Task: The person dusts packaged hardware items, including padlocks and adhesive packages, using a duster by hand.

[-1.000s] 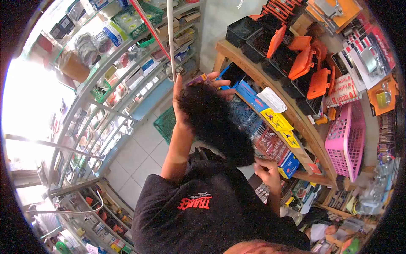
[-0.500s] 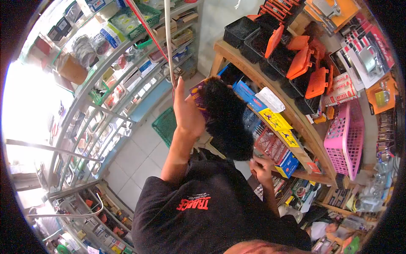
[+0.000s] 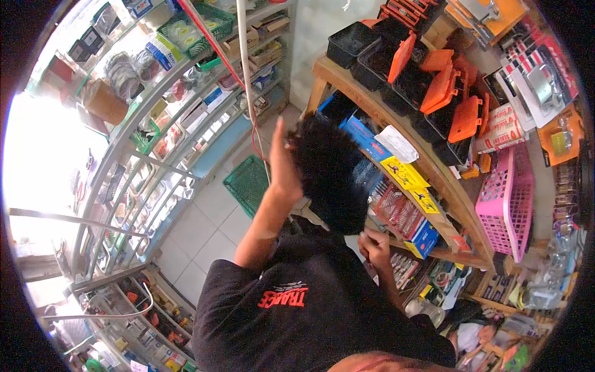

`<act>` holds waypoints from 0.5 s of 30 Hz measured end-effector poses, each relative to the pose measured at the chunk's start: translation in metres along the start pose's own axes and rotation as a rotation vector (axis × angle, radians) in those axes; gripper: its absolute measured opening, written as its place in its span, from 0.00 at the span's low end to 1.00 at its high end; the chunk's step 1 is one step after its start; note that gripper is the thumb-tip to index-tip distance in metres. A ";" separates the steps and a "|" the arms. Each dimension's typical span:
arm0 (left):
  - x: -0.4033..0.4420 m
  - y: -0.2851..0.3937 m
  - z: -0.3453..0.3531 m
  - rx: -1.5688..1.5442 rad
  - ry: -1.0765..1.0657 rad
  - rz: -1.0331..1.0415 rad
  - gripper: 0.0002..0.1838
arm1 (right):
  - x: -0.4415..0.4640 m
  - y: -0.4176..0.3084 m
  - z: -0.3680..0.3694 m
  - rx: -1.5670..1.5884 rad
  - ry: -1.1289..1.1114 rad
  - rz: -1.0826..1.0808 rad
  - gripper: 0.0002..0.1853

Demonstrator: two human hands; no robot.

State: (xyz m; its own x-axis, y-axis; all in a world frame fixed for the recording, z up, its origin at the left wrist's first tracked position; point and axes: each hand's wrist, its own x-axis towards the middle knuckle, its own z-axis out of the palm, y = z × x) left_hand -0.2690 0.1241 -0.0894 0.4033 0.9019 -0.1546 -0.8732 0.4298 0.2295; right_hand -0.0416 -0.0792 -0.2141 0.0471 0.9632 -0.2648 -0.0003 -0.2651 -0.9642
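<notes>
A fluffy black duster-like thing (image 3: 331, 173) hangs in the middle of the view, between my two hands. Its lower end meets my right hand (image 3: 376, 249), whose fingers are curled closed round it. At the upper left edge of the black fluff is my left hand (image 3: 285, 170), its outermost digit pointing up. The rest of that hand's fingers are hidden behind the fluff, so any held thing cannot be made out. Black sleeves with red lettering (image 3: 283, 297) cover my upper arms and body.
Glass shelves (image 3: 186, 133) with packaged goods curve along the left. A green basket (image 3: 248, 186) stands on the tiled floor. To the right are a wooden shelf (image 3: 384, 111), black bins with orange lids (image 3: 465, 118) and a pink basket (image 3: 505, 208). A cord hangs near my left hand.
The purple package seen by my left hand is now out of sight. The black fluff has tilted more upright, and my right hand has moved slightly left. My left hand's fingers, spread earlier, are now hidden.
</notes>
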 end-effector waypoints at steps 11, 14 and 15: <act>0.007 -0.001 0.001 0.151 0.007 -0.013 0.39 | -0.008 0.014 -0.012 -0.011 0.017 -0.039 0.15; 0.006 -0.030 0.000 0.010 0.199 -0.039 0.38 | -0.007 0.013 -0.013 -0.030 0.034 -0.045 0.11; 0.007 -0.032 0.002 0.076 0.241 -0.027 0.37 | -0.006 0.007 -0.014 -0.055 0.026 0.014 0.08</act>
State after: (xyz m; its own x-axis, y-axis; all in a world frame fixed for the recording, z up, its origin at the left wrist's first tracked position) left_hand -0.2383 0.1166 -0.0960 0.3419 0.8577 -0.3840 -0.8362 0.4641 0.2921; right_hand -0.0284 -0.0878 -0.2194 0.0736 0.9581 -0.2768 0.0541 -0.2810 -0.9582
